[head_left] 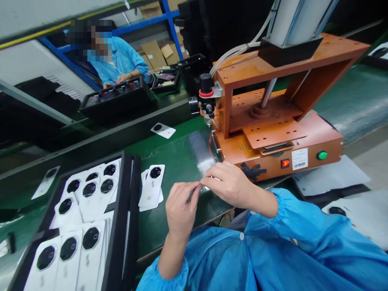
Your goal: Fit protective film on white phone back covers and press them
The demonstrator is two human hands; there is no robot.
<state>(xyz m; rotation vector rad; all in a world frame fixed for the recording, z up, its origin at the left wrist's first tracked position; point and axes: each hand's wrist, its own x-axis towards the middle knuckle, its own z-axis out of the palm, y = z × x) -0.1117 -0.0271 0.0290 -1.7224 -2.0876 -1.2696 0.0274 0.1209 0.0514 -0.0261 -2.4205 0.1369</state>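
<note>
My left hand (182, 206) and my right hand (228, 186) are close together over the green bench (169, 161). Both pinch, thumb against fingers, on a thin piece (198, 186) that shows only as a narrow edge; its kind is mostly hidden by my fingers. Left of my hands lie a few overlapping white phone back covers (151, 190) with round black camera areas. Further left, a black tray (129, 210) holds several more such covers. The orange press (242, 169) stands just beyond my right hand.
One white cover (163, 130) lies near the bench's back ledge, another (45, 184) left of the tray. The press has a lit red switch (285, 163) and a green button (321, 155). Across the bench, a person in blue (127, 56) works at a black box (112, 95).
</note>
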